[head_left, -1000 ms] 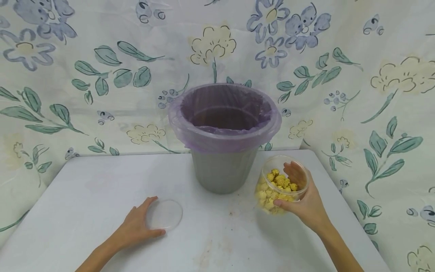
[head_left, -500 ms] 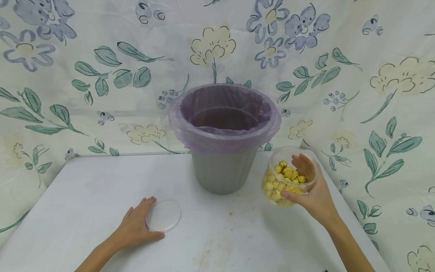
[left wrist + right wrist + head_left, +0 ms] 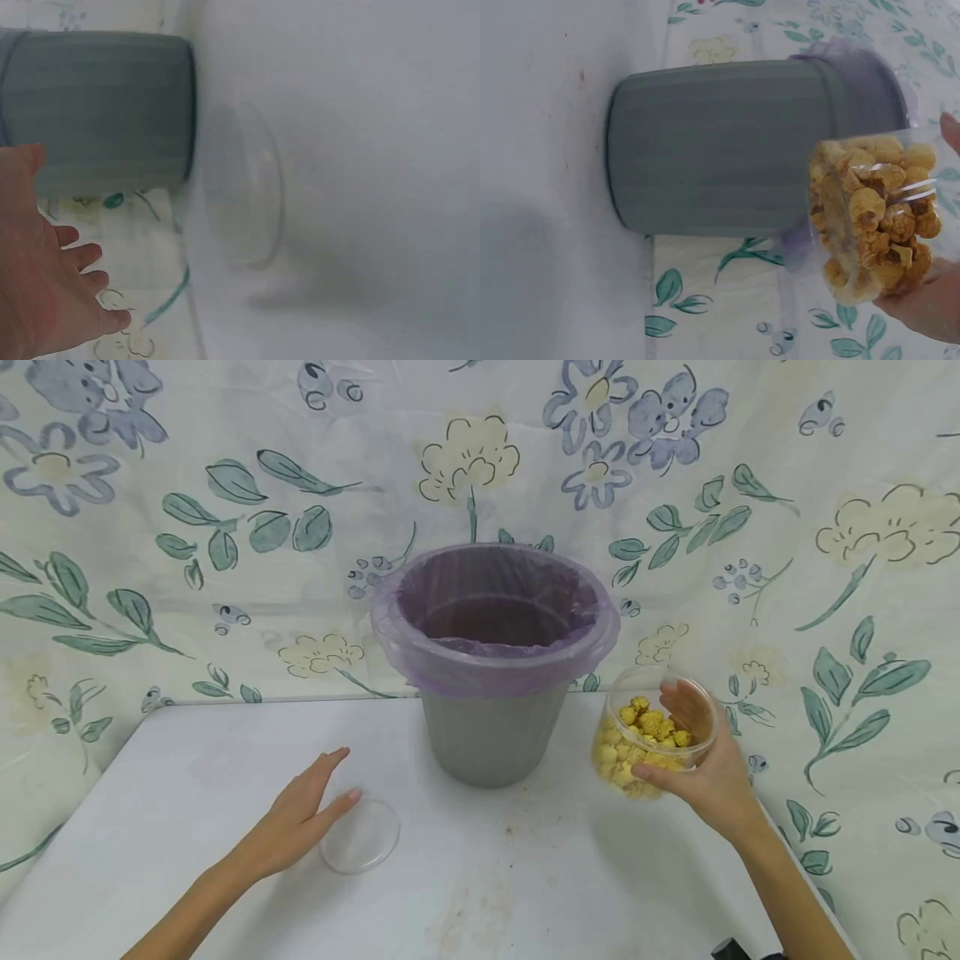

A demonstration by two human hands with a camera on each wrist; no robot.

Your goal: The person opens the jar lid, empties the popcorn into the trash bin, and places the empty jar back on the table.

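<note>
In the head view my right hand (image 3: 716, 777) grips a clear plastic jar (image 3: 611, 739) near its rim, thumb at the front and fingers round the far side. Yellow popcorn (image 3: 648, 722) fills much of the jar, whose mouth is uncovered and tilts toward me. The right wrist view shows the jar's base and the popcorn (image 3: 881, 217) through its wall, held up off the table. My left hand (image 3: 288, 818) hovers with fingers extended, holding nothing. Below and right of it a round clear lid (image 3: 362, 837) lies flat on the table; the left wrist view shows that lid (image 3: 274, 195) apart from the fingers.
A grey bin (image 3: 491, 739) with a purple bag (image 3: 495, 668) folded over its rim stands at the back middle of the white table (image 3: 202, 777). Behind it hangs a floral cloth (image 3: 300, 593). Small brown specks and stains mark the tabletop before the bin.
My left hand has let go of the lid and risen off it, leaving it on the table. My right hand has lifted the jar up and to the right.
</note>
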